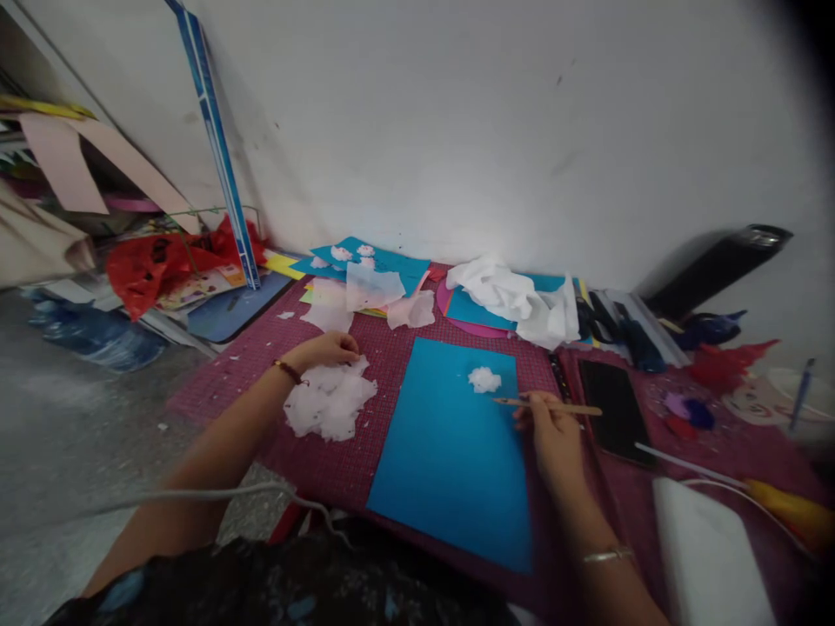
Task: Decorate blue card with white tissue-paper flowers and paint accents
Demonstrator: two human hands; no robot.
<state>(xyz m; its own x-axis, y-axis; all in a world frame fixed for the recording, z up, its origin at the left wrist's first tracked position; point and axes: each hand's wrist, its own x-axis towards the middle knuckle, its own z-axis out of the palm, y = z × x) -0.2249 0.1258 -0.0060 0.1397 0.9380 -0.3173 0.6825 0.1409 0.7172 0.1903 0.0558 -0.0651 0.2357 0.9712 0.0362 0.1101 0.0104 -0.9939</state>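
A blue sheet of card (450, 461) lies on the dark red table, with a small white tuft of crumpled paper (484, 380) stuck or resting near its top right. My right hand (549, 428) grips a tan wooden pencil (574, 409) above the card's right edge, its pointed tip just below the tuft. To the left, a heap of thin white paper pieces (332, 400) lies on the table. My left hand (331, 348) is at the heap's upper edge, fingers curled together; whatever they pinch is hidden.
Behind lie a blue card with pinkish-white tufts (391, 261), loose thin paper sheets (375, 287) and crumpled white paper (502, 291). A phone (615, 409), paint blobs (688, 413), a white cup (809, 404) and a white device (711, 552) are on the right. A cable (248, 491) crosses my front.
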